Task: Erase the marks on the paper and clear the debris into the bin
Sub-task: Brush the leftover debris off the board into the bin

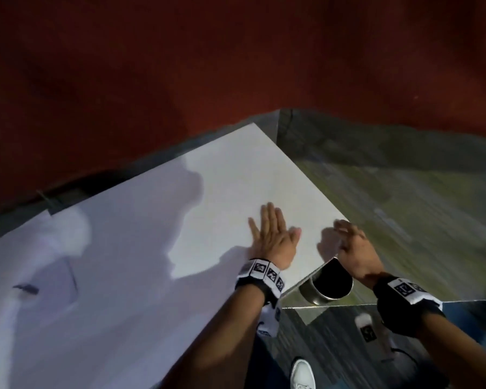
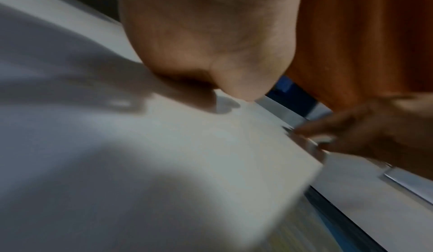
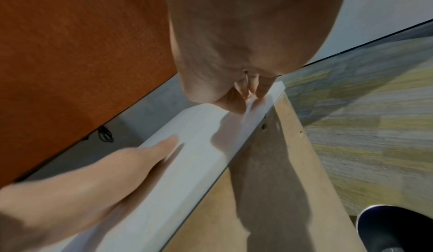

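Note:
My left hand lies flat, fingers straight, on the white tabletop near its right edge; it shows again as my left hand in the right wrist view. My right hand hovers at that edge with loosely bent fingers touching the rim and holding nothing. A metal bin with a dark inside hangs just below the edge, under my right hand. Far left lies a sheet of paper with a small dark thing beside it. No debris is visible; the frames are blurred.
A red partition stands behind the table. Green-grey carpet lies to the right, below the table edge. A white shoe is on the floor beneath my arms. The bin shows at the lower right of the right wrist view.

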A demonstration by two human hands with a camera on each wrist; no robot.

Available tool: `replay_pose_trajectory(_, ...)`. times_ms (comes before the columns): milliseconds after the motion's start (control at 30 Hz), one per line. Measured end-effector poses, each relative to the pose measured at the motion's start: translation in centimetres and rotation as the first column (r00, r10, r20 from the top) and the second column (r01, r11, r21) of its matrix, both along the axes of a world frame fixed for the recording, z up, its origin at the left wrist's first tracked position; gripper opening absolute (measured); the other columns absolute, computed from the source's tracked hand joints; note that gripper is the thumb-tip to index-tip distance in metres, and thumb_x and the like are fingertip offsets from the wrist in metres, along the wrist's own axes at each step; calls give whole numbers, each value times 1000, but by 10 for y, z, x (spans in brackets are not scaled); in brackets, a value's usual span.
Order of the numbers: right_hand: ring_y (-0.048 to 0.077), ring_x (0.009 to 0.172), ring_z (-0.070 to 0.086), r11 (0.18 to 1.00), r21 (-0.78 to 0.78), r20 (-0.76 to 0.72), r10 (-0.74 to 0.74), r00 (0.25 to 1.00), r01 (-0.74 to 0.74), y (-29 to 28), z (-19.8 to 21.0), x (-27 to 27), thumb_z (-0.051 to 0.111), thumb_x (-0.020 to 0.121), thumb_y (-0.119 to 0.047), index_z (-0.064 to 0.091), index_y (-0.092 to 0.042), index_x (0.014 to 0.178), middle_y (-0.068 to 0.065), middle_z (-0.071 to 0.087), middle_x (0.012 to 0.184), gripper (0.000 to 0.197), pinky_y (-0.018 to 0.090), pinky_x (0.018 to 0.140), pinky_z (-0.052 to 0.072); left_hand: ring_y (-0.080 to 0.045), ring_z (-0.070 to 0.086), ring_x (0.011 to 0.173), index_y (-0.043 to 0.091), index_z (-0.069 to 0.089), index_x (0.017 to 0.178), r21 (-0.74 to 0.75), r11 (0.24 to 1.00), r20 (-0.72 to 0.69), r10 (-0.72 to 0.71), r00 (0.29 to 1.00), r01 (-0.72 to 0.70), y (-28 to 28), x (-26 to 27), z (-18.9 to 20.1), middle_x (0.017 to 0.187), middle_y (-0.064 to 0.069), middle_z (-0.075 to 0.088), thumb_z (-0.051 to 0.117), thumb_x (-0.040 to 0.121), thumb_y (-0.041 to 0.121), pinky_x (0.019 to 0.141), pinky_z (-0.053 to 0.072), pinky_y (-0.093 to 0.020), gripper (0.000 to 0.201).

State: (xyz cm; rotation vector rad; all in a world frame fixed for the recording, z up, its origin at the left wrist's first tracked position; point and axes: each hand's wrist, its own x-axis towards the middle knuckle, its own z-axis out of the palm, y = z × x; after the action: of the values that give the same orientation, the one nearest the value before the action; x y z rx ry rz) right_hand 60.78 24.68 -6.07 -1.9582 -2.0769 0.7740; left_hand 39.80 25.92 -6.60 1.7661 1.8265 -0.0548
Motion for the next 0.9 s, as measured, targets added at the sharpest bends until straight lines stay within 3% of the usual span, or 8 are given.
replay_pose_trajectory(100,23,143,29,998,10,-59,63,996,-63,-4,8,17,48,84,5,55,-11,136,-1,35,154,55,36,117,27,-21,-24,155,15,-9,163,50,998,52,-43,998,40,2,0,7,168,0,-24,10,108,54,123,-15,-56,71)
replay_pose_trajectory(200,23,143,29,995,31,-75,98,992,-96,-9,10,24,48,80,9,53,-9,137,0,35,154,60,29,115,24,-22,-12,158,13,-3,164,172,962,43,210,977,-214,-17,-59,1,171,-2,-12,11,106,56,125,-7,-56,74)
replay_pose_trajectory(333,20,144,25,991,35,-43,131,990,-130,-15,2,26,50,76,7,49,-10,141,-2,30,157,67,21,110,18,-26,-9,158,4,-5,162,91,869,51,484,874,-486,-24,-97,-6,172,-13,-8,22,110,49,125,-3,-57,74)
replay_pose_trajectory(433,18,144,26,990,54,-60,130,990,-127,-15,-3,28,48,79,5,48,-9,141,-1,29,157,64,19,111,18,-30,-14,157,2,-6,162,78,921,-33,386,922,-383,12,-51,-9,171,-15,-14,22,110,49,123,-7,-60,75)
replay_pose_trajectory(633,16,143,30,984,85,-45,160,986,-156,-17,-3,31,49,78,5,52,-8,139,1,33,155,63,17,110,18,-20,-25,154,11,-9,163,29,989,-3,-143,990,143,0,56,6,169,-5,-24,12,108,54,124,-15,-53,73)
replay_pose_trajectory(733,15,142,32,983,60,-55,174,983,-171,-15,-2,35,51,76,6,52,-9,139,-2,32,156,64,19,112,21,-20,-17,157,13,-5,163,182,982,8,45,999,-46,-29,7,6,166,-1,-22,8,105,54,124,-10,-57,72)
replay_pose_trajectory(800,16,140,34,986,49,-73,160,984,-156,-16,-2,36,51,77,6,52,-10,139,-5,30,157,64,24,113,24,-33,-1,158,9,12,163,295,922,-32,273,961,-252,-63,-45,-3,167,-13,-11,8,103,49,120,5,-67,72)
replay_pose_trajectory(900,16,141,34,991,48,-86,130,988,-126,-20,-4,32,53,79,5,50,-12,141,-7,27,158,65,24,112,24,-41,2,157,-1,8,161,181,813,-10,564,826,-553,-112,-87,-18,169,-26,1,13,105,52,120,11,-70,78)
